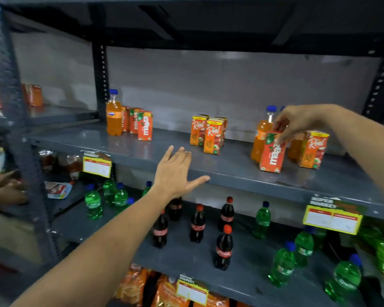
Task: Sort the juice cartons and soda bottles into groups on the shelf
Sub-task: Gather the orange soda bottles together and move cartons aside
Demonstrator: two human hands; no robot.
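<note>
On the grey shelf [231,171], my right hand [297,122] grips the top of a red Maaza carton [272,155] at the right, which is tilted. Behind it stands an orange soda bottle [261,134], and a Real carton [314,149] stands to its right. A cluster of Real cartons [210,135] sits mid-shelf. At the left stand an orange soda bottle [114,114] and three Maaza cartons [140,125]. My left hand [175,171] hovers open, fingers spread, over the shelf's front edge.
The shelf below holds dark cola bottles [224,249] and green soda bottles [283,264]. Yellow price tags [331,219] hang from the shelf edges. Another person's hands [5,191] reach in at the far left. Orange snack bags [164,291] lie on the bottom shelf.
</note>
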